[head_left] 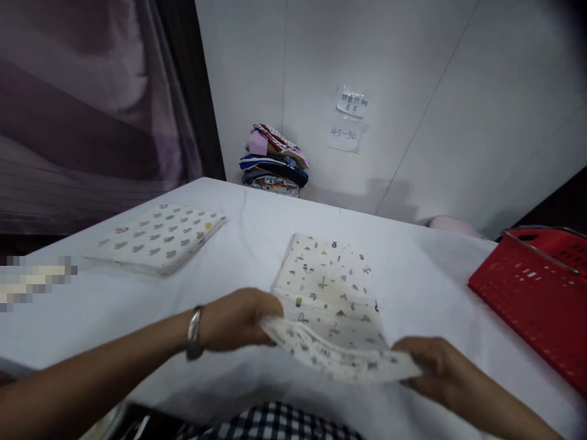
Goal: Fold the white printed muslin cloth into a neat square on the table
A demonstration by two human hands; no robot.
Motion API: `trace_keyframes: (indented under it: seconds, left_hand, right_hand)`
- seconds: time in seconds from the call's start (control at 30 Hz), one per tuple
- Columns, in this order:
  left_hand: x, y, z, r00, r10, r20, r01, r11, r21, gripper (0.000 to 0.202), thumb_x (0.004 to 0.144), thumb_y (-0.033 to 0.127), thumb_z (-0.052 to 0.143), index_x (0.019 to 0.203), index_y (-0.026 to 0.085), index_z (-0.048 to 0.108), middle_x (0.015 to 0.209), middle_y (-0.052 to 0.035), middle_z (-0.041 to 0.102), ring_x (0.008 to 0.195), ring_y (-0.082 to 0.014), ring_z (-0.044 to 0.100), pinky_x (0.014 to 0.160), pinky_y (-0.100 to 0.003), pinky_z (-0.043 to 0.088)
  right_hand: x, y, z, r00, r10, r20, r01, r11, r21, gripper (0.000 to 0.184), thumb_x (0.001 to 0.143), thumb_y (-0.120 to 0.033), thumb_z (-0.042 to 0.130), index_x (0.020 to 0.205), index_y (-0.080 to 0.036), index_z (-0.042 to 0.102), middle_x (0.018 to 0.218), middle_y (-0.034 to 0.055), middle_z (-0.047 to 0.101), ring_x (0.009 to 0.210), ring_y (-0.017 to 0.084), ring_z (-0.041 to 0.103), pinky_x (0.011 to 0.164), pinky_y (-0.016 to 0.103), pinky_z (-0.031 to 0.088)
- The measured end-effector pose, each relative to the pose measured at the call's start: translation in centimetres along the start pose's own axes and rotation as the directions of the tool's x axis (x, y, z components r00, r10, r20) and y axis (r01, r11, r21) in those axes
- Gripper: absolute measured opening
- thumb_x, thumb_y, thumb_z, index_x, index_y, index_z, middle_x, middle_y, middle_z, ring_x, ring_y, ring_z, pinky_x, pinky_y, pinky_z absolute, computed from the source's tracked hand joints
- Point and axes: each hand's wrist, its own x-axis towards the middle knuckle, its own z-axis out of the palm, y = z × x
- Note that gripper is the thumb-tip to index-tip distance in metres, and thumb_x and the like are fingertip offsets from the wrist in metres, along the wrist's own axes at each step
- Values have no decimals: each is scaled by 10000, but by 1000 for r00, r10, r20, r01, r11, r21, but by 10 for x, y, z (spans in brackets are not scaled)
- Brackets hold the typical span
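A white cloth with small dark plant-like prints (334,287) lies partly flat on the white table. Its near edge is lifted toward me and sags between my two hands. My left hand (243,318), with a silver bracelet at the wrist, pinches the left corner of that edge. At the right corner, my right hand (426,363) grips the cloth, slightly blurred. Left of it, apart from both hands, a folded white cloth with grey heart-like prints (160,235) rests on the table.
A red plastic basket (532,299) with a metal handle stands at the right. Behind the white table (238,256), a stack of folded fabrics (275,162) is by the wall. Paper notes (346,134) hang there, and a purplish curtain (92,122) covers the left.
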Motion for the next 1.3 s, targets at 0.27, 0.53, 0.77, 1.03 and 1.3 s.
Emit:
trace_keyframes:
  seconds: [0.27,0.53,0.77,1.03,1.3]
  left_hand:
    - [154,-64,-89,943,-206,-260,172,974,-150,320,596,342,734,870,184,688,794,22,666,782,-144,577,678,-202,407]
    - [243,-138,-29,648,-607,-459,381,781,-495,318,662,288,705,940,143,655,897,-59,670,791,-177,615,687,-247,470]
    - [254,-157,-19,634,-538,-555,379,842,-383,352,699,324,674,1021,198,614,954,-23,652,885,-175,593,768,-252,454]
    - [247,-152,-16,636,-477,-607,444,869,-218,482,744,316,625,1193,176,517,1189,-110,568,1104,-245,522,935,-333,407]
    - [236,-135,12,876,-126,-466,286,913,291,603,856,487,416,1376,193,326,1483,-88,259,1377,-254,167,1113,-455,133]
  right_hand:
    - [141,49,-88,903,249,-350,-71,890,449,566,600,-361,762,1115,-200,591,966,57,642,788,176,598,647,262,477]
    - [248,127,-47,705,556,-439,-213,758,617,592,584,-220,713,1152,-137,567,873,82,661,659,166,597,533,254,472]
    - [254,145,-32,641,375,-670,-215,925,312,567,680,-345,616,1207,-145,552,920,74,650,810,214,607,739,324,484]
    - [247,147,-23,694,230,-683,-361,931,-54,672,796,-428,495,1369,-106,358,1263,169,515,1120,284,507,925,403,418]
    - [235,116,-4,916,-10,-401,-192,867,-460,623,897,-478,338,1425,-160,250,1497,113,190,1379,264,109,1081,515,150]
